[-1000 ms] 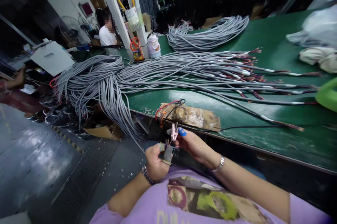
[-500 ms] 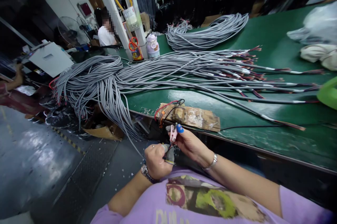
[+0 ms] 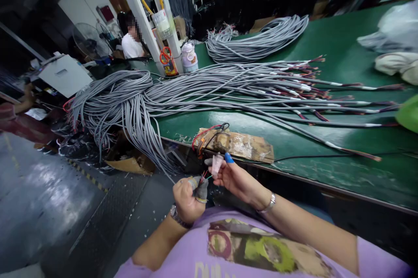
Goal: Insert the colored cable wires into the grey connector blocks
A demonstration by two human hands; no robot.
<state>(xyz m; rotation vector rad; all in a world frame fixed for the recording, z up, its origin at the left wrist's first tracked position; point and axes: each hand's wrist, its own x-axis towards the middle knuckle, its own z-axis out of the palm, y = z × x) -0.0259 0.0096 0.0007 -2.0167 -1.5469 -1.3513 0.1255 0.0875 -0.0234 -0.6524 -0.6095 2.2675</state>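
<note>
My left hand (image 3: pixel 187 199), with grey covers on thumb and finger, is closed around the end of a grey cable. Thin coloured wires (image 3: pixel 203 177) stick up from its grip, and the cable (image 3: pixel 170 178) runs back toward the big bundle. Just to the right, my right hand (image 3: pixel 240 182) pinches a small pink clip-like tool (image 3: pixel 216 165); its exact kind is blurred. The thumb has a blue cover. A green wire stretches between the left hand's bunch and this tool. Behind the hands, a worn wooden block (image 3: pixel 241 145) with red and black leads lies at the bench edge.
Grey cables (image 3: pixel 196 84) with stripped ends spread over the green bench (image 3: pixel 359 177); a coiled bundle (image 3: pixel 257 42) lies behind. A purple bottle (image 3: pixel 189 57) and orange-handled scissors (image 3: pixel 165 54) stand by the white post. A plastic bag (image 3: pixel 392 29) sits right. Other people are at left.
My left hand has moved slightly left and down, away from the right hand. The pink tool has turned and shifted a little right, and a green wire now shows between the hands.
</note>
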